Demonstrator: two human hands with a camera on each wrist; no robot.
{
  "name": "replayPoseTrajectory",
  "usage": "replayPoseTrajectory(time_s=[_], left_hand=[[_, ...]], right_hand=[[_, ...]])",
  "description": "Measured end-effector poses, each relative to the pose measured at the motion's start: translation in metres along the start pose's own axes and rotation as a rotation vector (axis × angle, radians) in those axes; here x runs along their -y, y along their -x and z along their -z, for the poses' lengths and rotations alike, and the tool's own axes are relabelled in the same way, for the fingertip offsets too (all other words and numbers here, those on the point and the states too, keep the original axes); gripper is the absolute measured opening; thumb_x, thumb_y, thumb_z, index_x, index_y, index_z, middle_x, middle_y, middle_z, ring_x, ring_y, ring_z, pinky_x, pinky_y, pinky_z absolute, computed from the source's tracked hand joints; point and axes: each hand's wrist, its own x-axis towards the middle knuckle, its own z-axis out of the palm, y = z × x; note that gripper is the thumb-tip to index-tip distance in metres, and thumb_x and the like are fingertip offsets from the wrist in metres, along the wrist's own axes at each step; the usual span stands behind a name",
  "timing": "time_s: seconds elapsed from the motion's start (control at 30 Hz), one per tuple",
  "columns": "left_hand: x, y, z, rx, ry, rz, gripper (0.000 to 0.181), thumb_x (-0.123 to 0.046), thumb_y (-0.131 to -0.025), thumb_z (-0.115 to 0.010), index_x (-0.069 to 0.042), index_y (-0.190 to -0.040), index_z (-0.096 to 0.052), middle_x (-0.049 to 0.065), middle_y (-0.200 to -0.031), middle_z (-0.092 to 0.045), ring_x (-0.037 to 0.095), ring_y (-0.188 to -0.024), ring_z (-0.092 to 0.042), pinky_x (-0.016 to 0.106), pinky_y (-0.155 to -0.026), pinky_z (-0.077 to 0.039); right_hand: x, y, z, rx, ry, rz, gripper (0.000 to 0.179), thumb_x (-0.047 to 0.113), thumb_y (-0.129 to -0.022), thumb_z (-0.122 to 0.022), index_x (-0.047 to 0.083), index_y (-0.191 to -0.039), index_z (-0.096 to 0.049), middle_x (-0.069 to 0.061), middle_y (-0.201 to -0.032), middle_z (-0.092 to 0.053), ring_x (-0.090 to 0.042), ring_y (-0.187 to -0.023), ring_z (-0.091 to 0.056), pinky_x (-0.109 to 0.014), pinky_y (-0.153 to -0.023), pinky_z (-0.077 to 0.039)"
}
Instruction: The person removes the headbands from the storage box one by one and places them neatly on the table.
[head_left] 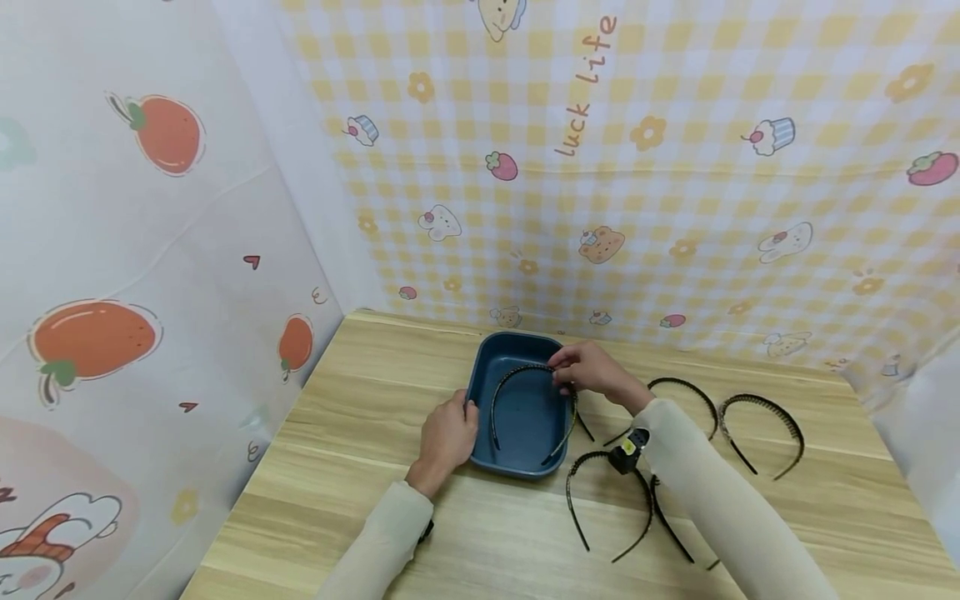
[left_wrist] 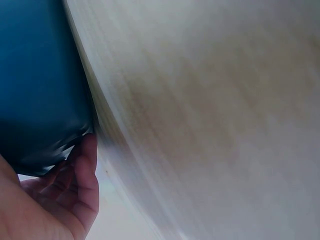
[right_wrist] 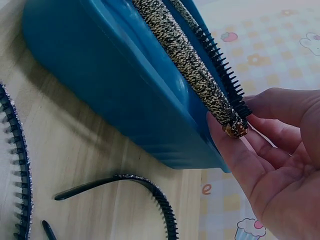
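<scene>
A blue plastic bin (head_left: 517, 473) sits on the wooden table near the back wall. My left hand (head_left: 448, 433) grips its left side, thumb by the rim; in the left wrist view the fingers (left_wrist: 88, 185) press against the blue wall. Above the bin's right part, my right hand (head_left: 588, 369) pinches the top of a toothed headband (head_left: 517, 369) with black and gold glitter. Its two ends point toward me, over the bin. In the right wrist view the glittery band (right_wrist: 177, 50) slants across the bin's opening, with thumb and fingers at its curved top.
Several more black toothed headbands lie on the table (head_left: 337, 392) right of the bin, including one at the far right (head_left: 761, 398) and one nearer me (head_left: 572, 492). My right forearm (head_left: 735, 492) covers part of them. A checked cloth wall (head_left: 540, 208) stands behind.
</scene>
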Motion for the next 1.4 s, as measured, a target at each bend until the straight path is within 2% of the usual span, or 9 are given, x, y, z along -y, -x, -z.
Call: replayPoseTrajectory(time_s=[0.2,0.4,0.6,0.83,1.03,1.23,1.4], left_hand=[[0.0,0.0,-0.001,0.008,-0.005,0.002,0.032,-0.021,-0.102,-0.048,-0.004,-0.125,-0.064,0.004,-0.074,-0.064,0.016,-0.059,-0.056,0.034,-0.053,-0.044],[-0.001,0.001,-0.001,0.004,-0.013,0.005,0.032,-0.022,-0.102,-0.048,-0.005,-0.124,-0.064,0.007,-0.079,-0.067,0.017,-0.061,-0.057,0.035,-0.054,-0.045],[-0.002,0.002,0.0,0.001,-0.014,0.007,0.032,-0.022,-0.102,-0.048,-0.005,-0.125,-0.064,0.011,-0.086,-0.07,0.02,-0.064,-0.061,0.037,-0.056,-0.047],[0.0,0.002,-0.003,-0.003,-0.018,0.0,0.032,-0.021,-0.101,-0.049,-0.004,-0.124,-0.064,0.012,-0.089,-0.071,0.02,-0.066,-0.062,0.038,-0.057,-0.049],[0.0,0.002,-0.003,-0.007,-0.013,-0.013,0.031,-0.02,-0.101,-0.049,-0.004,-0.123,-0.065,0.011,-0.083,-0.07,0.018,-0.061,-0.059,0.036,-0.053,-0.046],[0.0,0.0,-0.002,-0.009,-0.011,-0.009,0.031,-0.02,-0.101,-0.049,-0.004,-0.122,-0.065,0.007,-0.076,-0.066,0.016,-0.057,-0.055,0.033,-0.051,-0.043],[0.0,-0.001,-0.001,-0.01,-0.02,-0.017,0.031,-0.021,-0.102,-0.048,-0.004,-0.122,-0.065,0.009,-0.08,-0.068,0.017,-0.059,-0.056,0.034,-0.052,-0.044]], right_hand=[[-0.004,0.005,0.004,-0.001,-0.032,-0.006,0.029,0.001,-0.096,-0.057,-0.008,-0.123,-0.06,-0.032,-0.115,-0.059,-0.033,-0.092,-0.068,-0.041,-0.075,-0.058],[-0.012,0.011,0.01,0.015,-0.031,0.01,0.032,0.001,-0.097,-0.056,-0.01,-0.127,-0.056,-0.029,-0.112,-0.061,-0.03,-0.09,-0.067,-0.051,-0.082,-0.055],[-0.018,0.02,0.017,0.017,-0.028,0.015,0.035,0.0,-0.097,-0.056,-0.012,-0.129,-0.054,-0.03,-0.114,-0.061,-0.028,-0.092,-0.067,-0.05,-0.082,-0.056],[-0.026,0.031,0.026,-0.003,-0.05,0.002,0.037,-0.001,-0.097,-0.056,-0.013,-0.132,-0.052,-0.03,-0.116,-0.059,-0.036,-0.101,-0.065,-0.046,-0.084,-0.056],[-0.033,0.04,0.037,-0.011,-0.043,0.004,0.039,0.001,-0.098,-0.055,-0.013,-0.133,-0.05,-0.02,-0.115,-0.062,-0.028,-0.1,-0.067,-0.047,-0.087,-0.055],[-0.036,0.05,0.047,-0.027,-0.042,-0.013,0.04,0.002,-0.098,-0.056,-0.011,-0.136,-0.05,-0.021,-0.117,-0.063,-0.029,-0.104,-0.067,-0.047,-0.088,-0.054],[-0.04,0.056,0.055,-0.026,-0.019,-0.002,0.04,0.006,-0.099,-0.056,-0.009,-0.137,-0.05,-0.024,-0.121,-0.063,-0.026,-0.103,-0.068,-0.045,-0.087,-0.055]])
